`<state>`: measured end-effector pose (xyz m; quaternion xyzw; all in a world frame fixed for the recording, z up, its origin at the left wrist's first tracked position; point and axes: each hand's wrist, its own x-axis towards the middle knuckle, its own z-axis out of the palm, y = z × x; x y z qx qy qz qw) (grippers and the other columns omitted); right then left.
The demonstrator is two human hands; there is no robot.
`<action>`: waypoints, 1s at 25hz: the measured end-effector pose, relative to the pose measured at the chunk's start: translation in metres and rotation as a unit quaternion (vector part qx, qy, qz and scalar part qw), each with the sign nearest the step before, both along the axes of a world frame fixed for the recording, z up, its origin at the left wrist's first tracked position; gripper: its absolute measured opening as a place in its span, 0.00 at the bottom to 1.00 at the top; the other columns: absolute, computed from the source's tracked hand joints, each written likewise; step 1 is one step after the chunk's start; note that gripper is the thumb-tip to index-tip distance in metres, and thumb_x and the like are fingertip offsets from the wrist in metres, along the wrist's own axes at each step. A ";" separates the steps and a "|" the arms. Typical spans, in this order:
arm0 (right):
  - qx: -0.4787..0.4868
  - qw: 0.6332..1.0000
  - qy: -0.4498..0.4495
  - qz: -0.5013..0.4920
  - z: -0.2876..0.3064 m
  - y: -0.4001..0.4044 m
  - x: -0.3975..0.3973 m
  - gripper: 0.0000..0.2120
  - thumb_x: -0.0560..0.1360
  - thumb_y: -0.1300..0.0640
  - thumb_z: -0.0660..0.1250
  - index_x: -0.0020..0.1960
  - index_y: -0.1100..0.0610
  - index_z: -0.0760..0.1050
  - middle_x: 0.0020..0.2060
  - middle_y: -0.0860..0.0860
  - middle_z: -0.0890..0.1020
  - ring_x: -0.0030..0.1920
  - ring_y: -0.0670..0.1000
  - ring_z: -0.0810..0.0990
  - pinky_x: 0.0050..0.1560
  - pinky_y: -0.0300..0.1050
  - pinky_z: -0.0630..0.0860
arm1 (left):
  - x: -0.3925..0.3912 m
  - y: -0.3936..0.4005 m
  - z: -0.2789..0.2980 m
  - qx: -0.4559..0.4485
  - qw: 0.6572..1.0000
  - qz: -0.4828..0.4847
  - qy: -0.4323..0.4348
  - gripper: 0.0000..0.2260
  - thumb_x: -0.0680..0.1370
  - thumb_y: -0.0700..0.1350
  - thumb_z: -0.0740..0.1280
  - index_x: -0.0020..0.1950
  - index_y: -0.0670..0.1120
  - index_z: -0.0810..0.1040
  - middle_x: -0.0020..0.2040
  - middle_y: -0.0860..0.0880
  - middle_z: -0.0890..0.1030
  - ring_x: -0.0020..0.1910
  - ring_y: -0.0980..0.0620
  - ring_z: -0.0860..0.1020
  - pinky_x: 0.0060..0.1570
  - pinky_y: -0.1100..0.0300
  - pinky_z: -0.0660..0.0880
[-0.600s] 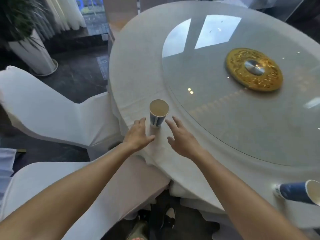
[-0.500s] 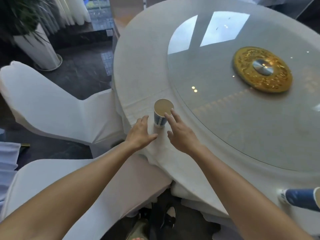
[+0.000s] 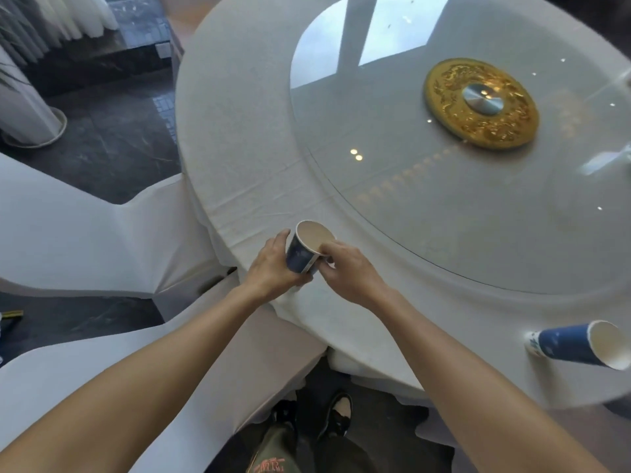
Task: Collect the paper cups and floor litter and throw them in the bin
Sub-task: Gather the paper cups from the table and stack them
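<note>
Both my hands close on one paper cup (image 3: 305,249) at the table (image 3: 239,131) edge — left hand (image 3: 273,268) wrapping its wall, right hand (image 3: 348,269) pinching the rim. A second cup (image 3: 577,344) lies on its side well off to my right — mouth pointing right, nearer my right hand.

Restaurant banquet room: a round desk (image 3: 239,138) under white cloth carries a glass turntable (image 3: 461,206) with gilt hub (image 3: 481,102); white-covered chairs (image 3: 85,233) ring its edge on dark stone floor (image 3: 112,145).
</note>
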<state>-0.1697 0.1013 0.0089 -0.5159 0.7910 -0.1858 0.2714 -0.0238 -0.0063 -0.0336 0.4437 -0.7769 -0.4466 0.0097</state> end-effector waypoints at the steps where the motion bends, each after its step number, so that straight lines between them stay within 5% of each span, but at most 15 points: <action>1: 0.001 1.000 -0.022 -0.019 0.004 0.012 -0.004 0.04 0.77 0.61 0.64 0.46 0.61 0.76 0.45 0.55 0.81 0.46 0.58 0.78 0.46 0.57 0.77 | -0.008 0.006 0.004 0.003 1.000 -0.015 0.013 0.43 0.65 0.54 0.81 0.76 0.52 0.66 0.67 0.48 0.76 0.66 0.46 0.76 0.62 0.47 0.76; 6: -0.012 0.984 -0.091 -0.156 0.021 0.088 -0.037 0.05 0.78 0.56 0.63 0.47 0.55 0.78 0.43 0.52 0.84 0.44 0.55 0.82 0.47 0.58 0.81 | -0.057 0.058 0.021 0.070 0.990 -0.101 0.064 0.32 0.68 0.50 0.81 0.67 0.54 0.70 0.56 0.56 0.81 0.54 0.55 0.81 0.44 0.62 0.76; 9: -0.022 0.975 -0.084 -0.207 0.032 0.142 -0.056 0.04 0.80 0.55 0.65 0.50 0.51 0.79 0.47 0.47 0.85 0.47 0.51 0.83 0.49 0.51 0.81 | -0.090 0.100 0.022 0.085 0.983 -0.154 0.061 0.29 0.70 0.47 0.79 0.66 0.53 0.69 0.55 0.53 0.81 0.52 0.52 0.82 0.42 0.60 0.77; 16: 0.010 0.945 0.023 -0.327 0.029 0.274 -0.122 0.11 0.80 0.53 0.66 0.61 0.55 0.80 0.59 0.53 0.81 0.57 0.54 0.80 0.59 0.54 0.78 | -0.146 0.193 0.025 0.068 0.972 -0.225 0.023 0.25 0.70 0.49 0.78 0.61 0.53 0.69 0.51 0.52 0.81 0.44 0.56 0.81 0.36 0.62 0.72; 20: 0.009 0.913 0.116 -0.392 0.024 0.340 -0.176 0.27 0.77 0.52 0.72 0.74 0.56 0.72 0.72 0.57 0.71 0.72 0.60 0.69 0.71 0.55 0.68 | -0.170 0.241 0.029 0.060 0.972 -0.227 0.027 0.29 0.67 0.55 0.81 0.61 0.53 0.70 0.51 0.53 0.82 0.44 0.54 0.83 0.38 0.60 0.74; 25: 0.117 0.914 0.130 -0.367 0.012 0.386 -0.232 0.49 0.74 0.45 0.74 0.84 0.43 0.46 0.83 0.57 0.37 0.82 0.65 0.37 0.78 0.69 0.49 | -0.183 0.294 0.039 0.049 0.972 -0.227 0.020 0.27 0.69 0.55 0.81 0.61 0.56 0.70 0.52 0.55 0.81 0.46 0.57 0.82 0.39 0.63 0.74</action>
